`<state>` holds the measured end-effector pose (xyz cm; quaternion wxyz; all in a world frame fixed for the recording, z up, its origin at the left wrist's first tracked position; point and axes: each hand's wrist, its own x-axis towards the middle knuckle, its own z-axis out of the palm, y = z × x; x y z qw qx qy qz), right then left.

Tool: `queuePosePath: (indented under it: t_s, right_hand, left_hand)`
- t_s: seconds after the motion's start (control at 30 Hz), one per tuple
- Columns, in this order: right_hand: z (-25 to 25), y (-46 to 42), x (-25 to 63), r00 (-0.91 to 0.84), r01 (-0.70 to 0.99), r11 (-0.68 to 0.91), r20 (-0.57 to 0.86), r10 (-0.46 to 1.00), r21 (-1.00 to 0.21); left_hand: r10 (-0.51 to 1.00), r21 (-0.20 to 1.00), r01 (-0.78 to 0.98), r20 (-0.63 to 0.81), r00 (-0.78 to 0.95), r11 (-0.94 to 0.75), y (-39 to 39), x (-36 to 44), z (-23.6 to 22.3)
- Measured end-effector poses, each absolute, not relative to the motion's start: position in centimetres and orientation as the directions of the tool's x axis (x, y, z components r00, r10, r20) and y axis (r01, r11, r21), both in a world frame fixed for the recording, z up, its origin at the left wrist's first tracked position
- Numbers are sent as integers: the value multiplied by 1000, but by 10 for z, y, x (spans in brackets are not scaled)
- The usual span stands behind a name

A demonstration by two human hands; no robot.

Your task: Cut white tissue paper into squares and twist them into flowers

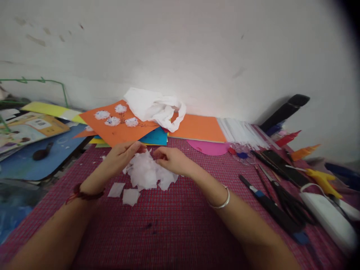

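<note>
Four white tissue flowers [116,115] already sit glued on the orange sheet [118,129] at the back, so more seem left to make: the left hand [122,155] and right hand [171,160] both pinch a tissue bunch [146,173] lying on the red checked cloth [168,225]. Scissors [289,202] lie right; a white wall [180,48] stands behind.

At the centre of the frame, the left hand [122,154] and the right hand [171,160] pinch a crumpled piece of white tissue paper [146,172] between their fingertips, just above a red checked cloth [174,221]. Two small white paper squares [123,193] lie on the cloth below the left hand. Above, an orange sheet [118,127] bears white tissue flowers [112,120], and black scissors [284,195] lie at right.
</note>
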<state>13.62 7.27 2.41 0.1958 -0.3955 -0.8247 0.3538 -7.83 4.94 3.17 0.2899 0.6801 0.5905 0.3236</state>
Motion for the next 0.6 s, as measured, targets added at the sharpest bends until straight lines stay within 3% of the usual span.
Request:
queuePosePath:
  t_s: [0.07, 0.3, 0.47, 0.6]
  right_hand:
    - [24, 67, 142, -568, 514, 433, 85, 819, -740]
    - [19, 40, 195, -576, 488, 368, 25, 817, -792]
    - [5, 19, 222, -602, 460, 361, 14, 798, -811]
    - [-5, 11, 224, -602, 415, 350, 36, 798, -840]
  left_hand:
    - [991, 764, 631, 111, 76, -134, 47, -80, 36]
    - [986, 690, 706, 90, 139, -163, 13, -102, 47]
    - [971, 570, 814, -109, 213, -114, -25, -126, 11]
    - [986, 560, 829, -140, 91, 3, -44, -119, -25]
